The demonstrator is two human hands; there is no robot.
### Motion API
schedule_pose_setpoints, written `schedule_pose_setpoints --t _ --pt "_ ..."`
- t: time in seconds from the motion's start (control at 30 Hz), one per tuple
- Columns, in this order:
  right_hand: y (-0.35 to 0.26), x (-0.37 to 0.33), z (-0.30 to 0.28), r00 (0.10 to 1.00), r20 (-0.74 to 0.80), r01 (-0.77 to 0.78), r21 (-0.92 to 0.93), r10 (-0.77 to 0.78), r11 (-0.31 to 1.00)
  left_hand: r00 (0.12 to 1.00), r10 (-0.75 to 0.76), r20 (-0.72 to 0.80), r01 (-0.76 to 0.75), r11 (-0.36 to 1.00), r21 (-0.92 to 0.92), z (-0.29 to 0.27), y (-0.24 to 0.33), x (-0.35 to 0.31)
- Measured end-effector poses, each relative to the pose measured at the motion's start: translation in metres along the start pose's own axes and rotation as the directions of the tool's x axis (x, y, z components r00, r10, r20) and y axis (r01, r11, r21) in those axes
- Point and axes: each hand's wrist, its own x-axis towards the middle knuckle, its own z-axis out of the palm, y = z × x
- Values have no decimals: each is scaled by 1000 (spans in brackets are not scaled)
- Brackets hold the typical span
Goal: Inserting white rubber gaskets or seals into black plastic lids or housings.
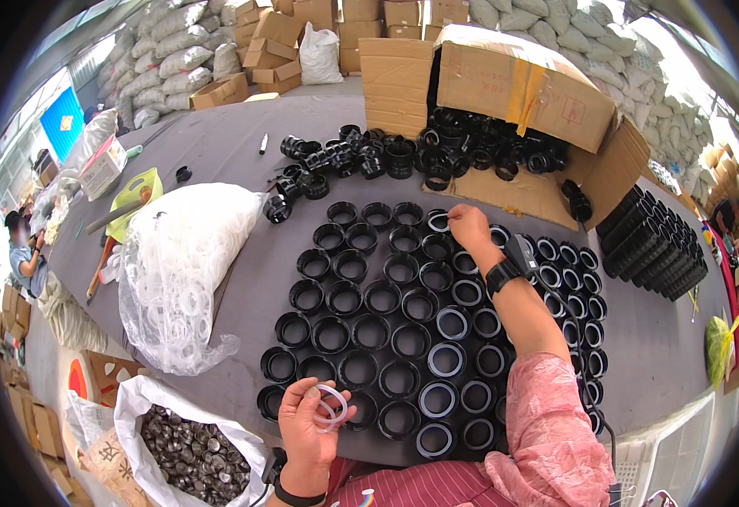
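Note:
My left hand point(309, 427) is closed around a few translucent white plastic rings point(331, 409), held above the near edge of the block of black rings. At the far side of that block, my right hand point(469, 226) pinches the edge of a white ring point(437, 221) seated in a black ring. Rows of black plastic rings point(383, 297) stand upright on the grey table. Those in the right-hand columns carry a pale ring inside, such as one black ring point(446, 360); the left columns show plain black. My right forearm hides part of the rows.
A clear bag of white rings point(185, 262) lies to the left. Loose black fittings point(336, 159) spill from an open cardboard box point(505, 84) at the back. Stacked black rings point(653, 241) stand right. A white sack of dark caps point(196, 452) sits lower left. A person point(27, 253) is far left.

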Motion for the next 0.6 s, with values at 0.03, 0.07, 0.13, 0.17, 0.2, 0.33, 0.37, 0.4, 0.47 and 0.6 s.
schedule_pose_setpoints --t 0.03,0.07,0.13,0.17,0.2,0.33,0.37,0.4,0.47,0.6 --pt "-4 -2 -3 1000 -14 17 -58 -18 998 1000 -3 9 3 1000 -2 0 -1 -1" --pt "-8 -3 -5 1000 -13 18 -58 -19 998 1000 -2 7 2 1000 -3 1 -1 -1" --pt "-16 -5 -9 1000 5 -17 -174 18 985 1000 -6 20 6 1000 -15 2 -2 -2" --pt "-18 -4 -10 1000 7 -14 -172 16 985 1000 -4 19 4 1000 -15 1 -3 -2" --pt "-19 -5 -10 999 34 -4 -181 10 983 1000 1 29 -1 1000 -7 -1 -4 -1" --pt "-20 -4 -4 994 68 99 -349 -80 932 999 -12 50 12 1000 18 3 -2 -2" --pt "-29 -11 -7 988 13 150 -344 -156 927 995 -25 101 23 999 25 3 -2 0" --pt "-46 -26 -15 973 -36 202 -337 -227 920 990 -53 132 54 998 -6 3 -1 3" --pt "-82 -66 -34 910 -17 413 -6 -413 911 981 -77 180 80 997 -8 12 0 6" --pt "-144 -177 -40 634 639 -40 590 -435 807 976 -39 212 39 999 6 12 1 16"
